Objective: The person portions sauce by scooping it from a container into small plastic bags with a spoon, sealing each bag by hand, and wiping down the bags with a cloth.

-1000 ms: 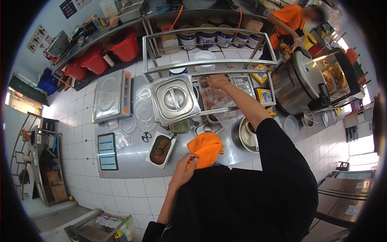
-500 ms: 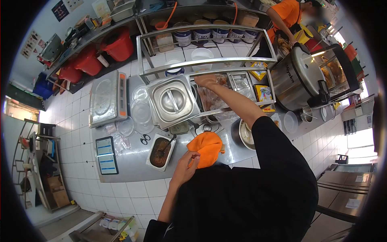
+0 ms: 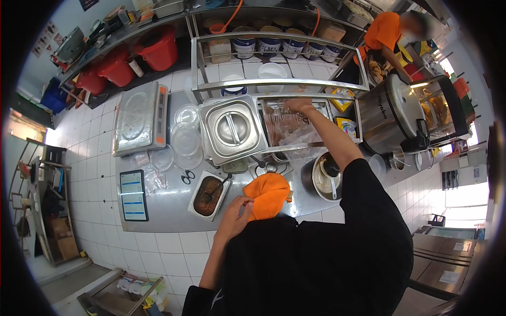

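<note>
My right hand [image 3: 299,105] reaches under the metal rack [image 3: 284,82] to a clear plastic bag [image 3: 287,124] over a tray with brownish contents. Its fingers are partly hidden at the bag's upper edge. Close to the left side of an orange cloth [image 3: 268,195], my left hand [image 3: 235,215] hovers near the counter edge, fingers bent, thumb near the fingertips; whether it pinches the cloth is unclear. Left of the bag sits a steel pan with a lid [image 3: 232,129]. A pan of reddish-brown sauce [image 3: 208,196] with a dark ladle lies left of the cloth.
A scale [image 3: 139,120], clear round lids [image 3: 185,139], black scissors [image 3: 187,177] and a tablet [image 3: 133,195] lie on the counter's left. To the right are a pot [image 3: 321,181] and large cooker [image 3: 387,113]. A co-worker in orange [image 3: 383,32] stands at the upper right.
My right hand has moved rightward along the tray, and the plastic now lies across more of the tray. My left hand has stayed beside the cloth. The view has shifted slightly.
</note>
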